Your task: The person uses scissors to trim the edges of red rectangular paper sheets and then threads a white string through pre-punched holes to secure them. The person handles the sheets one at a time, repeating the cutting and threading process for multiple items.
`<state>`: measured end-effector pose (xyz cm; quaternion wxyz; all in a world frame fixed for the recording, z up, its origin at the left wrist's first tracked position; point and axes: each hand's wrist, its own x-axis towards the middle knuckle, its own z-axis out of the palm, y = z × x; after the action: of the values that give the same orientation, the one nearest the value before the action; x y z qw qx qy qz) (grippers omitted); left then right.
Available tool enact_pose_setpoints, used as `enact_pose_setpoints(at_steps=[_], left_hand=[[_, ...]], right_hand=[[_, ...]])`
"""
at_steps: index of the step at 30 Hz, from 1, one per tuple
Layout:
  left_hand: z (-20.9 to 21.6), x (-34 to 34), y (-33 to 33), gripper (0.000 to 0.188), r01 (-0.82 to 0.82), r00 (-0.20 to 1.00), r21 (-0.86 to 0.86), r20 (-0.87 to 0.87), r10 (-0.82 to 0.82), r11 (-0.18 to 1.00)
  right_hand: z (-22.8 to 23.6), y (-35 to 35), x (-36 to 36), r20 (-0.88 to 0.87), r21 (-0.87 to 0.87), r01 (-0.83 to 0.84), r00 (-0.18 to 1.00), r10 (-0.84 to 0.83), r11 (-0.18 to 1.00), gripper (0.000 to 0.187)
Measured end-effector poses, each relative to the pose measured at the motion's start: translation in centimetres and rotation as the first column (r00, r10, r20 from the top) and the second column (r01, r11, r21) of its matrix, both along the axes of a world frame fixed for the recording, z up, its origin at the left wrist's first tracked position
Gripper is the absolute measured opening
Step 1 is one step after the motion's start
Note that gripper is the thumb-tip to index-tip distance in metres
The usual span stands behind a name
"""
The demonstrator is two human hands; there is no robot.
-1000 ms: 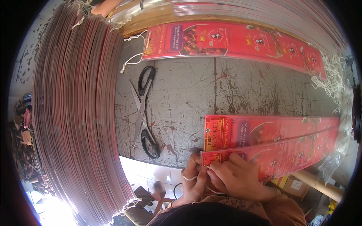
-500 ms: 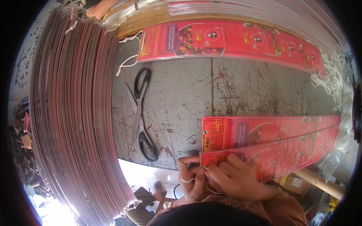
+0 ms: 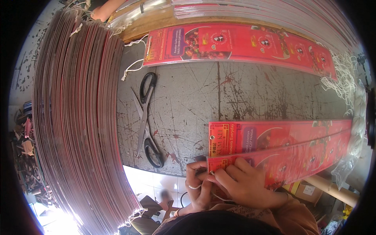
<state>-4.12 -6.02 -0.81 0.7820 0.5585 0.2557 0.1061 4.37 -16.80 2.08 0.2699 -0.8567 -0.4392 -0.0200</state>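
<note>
At the table's near edge, my left hand (image 3: 198, 192) is closed at the left end of a long red printed strip (image 3: 305, 160) in clear plastic. A white string (image 3: 221, 198) loops around its fingers. My right hand (image 3: 244, 184) rests over the same end, its fingers pinched around the string by the strip's corner hole; the fingertips are partly hidden. Beneath lies another red strip (image 3: 270, 135) with a metal eyelet in its end. Black-handled scissors (image 3: 144, 121) lie partly open on the scratched grey table (image 3: 184, 98), left of my hands.
A tall row of stacked strips (image 3: 78, 117) fills the left side. Finished-looking red strips with string loops (image 3: 243, 43) lie at the far side, with more stacked strips (image 3: 266, 11) behind. White strings (image 3: 344, 82) hang at the right. Another person's arm (image 3: 103, 11) shows at top left.
My hands stay at the strip's end, with only slight finger movement. The right fingers have shifted a little around the string; the strips and scissors lie as before.
</note>
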Motion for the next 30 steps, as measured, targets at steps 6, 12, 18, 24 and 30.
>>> enact_pose_setpoints(at_steps=[6, 12, 18, 24, 30], left_hand=[[-0.1, 0.1, -0.3, 0.025, -0.044, 0.998, -0.018, -0.038, 0.043, 0.999], [-1.3, -0.6, -0.1, 0.021, -0.029, 0.997, 0.033, 0.074, 0.027, 0.999], [0.7, -0.5, 0.8, 0.029, 0.003, 1.000, -0.183, -0.001, -0.003, 0.983], [0.7, 0.4, 1.0, 0.020, 0.177, 0.978, -0.430, 0.176, -0.110, 0.885], [0.7, 0.2, 0.6, 0.018, 0.114, 0.987, -0.347, 0.143, -0.068, 0.931]], right_hand=[[-0.4, 0.4, -0.4, 0.038, 0.039, 0.081, 0.996, -0.083, 0.996, 0.017], [-0.2, 0.0, -1.0, 0.062, 0.058, 0.077, 0.995, -0.081, 0.995, 0.022], [0.3, -0.4, -0.8, 0.054, 0.123, 0.010, 0.998, -0.016, 0.992, 0.028], [2.0, -1.9, -1.5, -0.021, 0.074, -0.077, 0.997, 0.079, 0.994, 0.049], [1.9, -2.9, -3.4, 0.009, -0.025, -0.041, 0.999, 0.041, 0.999, 0.068]])
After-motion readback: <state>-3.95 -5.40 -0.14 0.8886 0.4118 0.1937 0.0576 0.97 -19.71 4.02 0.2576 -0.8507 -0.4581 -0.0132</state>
